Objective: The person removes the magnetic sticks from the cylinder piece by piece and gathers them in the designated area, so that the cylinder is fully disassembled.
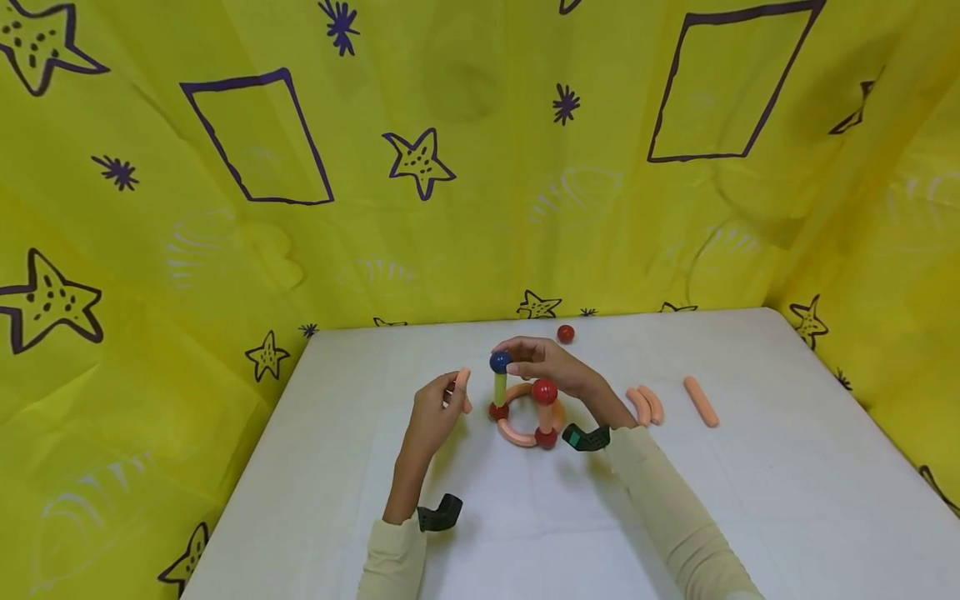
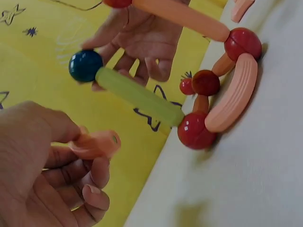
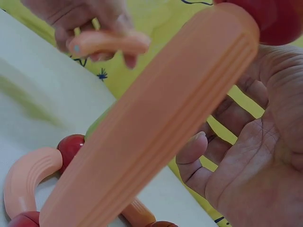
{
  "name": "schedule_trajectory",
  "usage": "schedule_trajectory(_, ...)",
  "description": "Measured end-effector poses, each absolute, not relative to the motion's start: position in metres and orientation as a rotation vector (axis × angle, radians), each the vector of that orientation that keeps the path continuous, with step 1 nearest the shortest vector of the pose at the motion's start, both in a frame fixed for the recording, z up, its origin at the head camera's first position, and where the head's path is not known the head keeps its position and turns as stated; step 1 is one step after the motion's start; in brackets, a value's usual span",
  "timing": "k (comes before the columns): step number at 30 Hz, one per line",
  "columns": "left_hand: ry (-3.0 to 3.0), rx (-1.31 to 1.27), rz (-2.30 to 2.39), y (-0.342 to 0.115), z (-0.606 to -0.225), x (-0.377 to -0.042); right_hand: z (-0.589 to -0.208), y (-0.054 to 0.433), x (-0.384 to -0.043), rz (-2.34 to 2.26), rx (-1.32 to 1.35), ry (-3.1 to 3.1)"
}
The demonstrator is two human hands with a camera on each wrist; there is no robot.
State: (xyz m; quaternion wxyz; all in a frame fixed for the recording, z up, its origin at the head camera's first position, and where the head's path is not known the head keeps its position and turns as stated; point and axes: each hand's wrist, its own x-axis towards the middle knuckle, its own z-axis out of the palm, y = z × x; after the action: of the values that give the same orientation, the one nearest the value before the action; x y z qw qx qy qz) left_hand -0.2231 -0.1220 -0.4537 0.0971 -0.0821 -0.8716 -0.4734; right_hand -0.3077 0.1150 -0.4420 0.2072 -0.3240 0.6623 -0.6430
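Observation:
My left hand (image 1: 433, 415) pinches a curved peach stick (image 1: 463, 392) between thumb and fingers, left of a magnetic ball-and-stick structure. With thumb and fingertips, my right hand (image 1: 553, 365) holds the blue ball (image 1: 500, 362) on top of an upright yellow-green stick (image 2: 139, 97). That stick rises from a red ball (image 2: 196, 130) in the base ring. Curved peach sticks (image 2: 235, 94) and red balls form the ring on the table. A straight peach stick (image 3: 151, 118) also stands up from it, topped by another red ball (image 1: 545, 391), nearer me than my right hand.
On the white table (image 1: 337, 475), two curved peach sticks (image 1: 647, 405) and a straight peach stick (image 1: 701, 402) lie to the right. A loose red ball (image 1: 566, 333) sits near the back edge. A yellow patterned curtain (image 1: 480, 233) hangs behind and beside the table.

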Motion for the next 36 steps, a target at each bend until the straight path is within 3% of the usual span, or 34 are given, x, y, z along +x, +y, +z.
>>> schedule_trajectory(12, -2.801, 0.127, -1.263, -0.155, -0.466, -0.222, -0.439, 0.114, -0.306, -1.799, -0.871, 1.823)
schedule_trajectory(36, -2.846, 0.153, -1.131, -0.162, -0.476, -0.221, -0.443, 0.116, -0.308, -1.79, -0.879, 1.811)
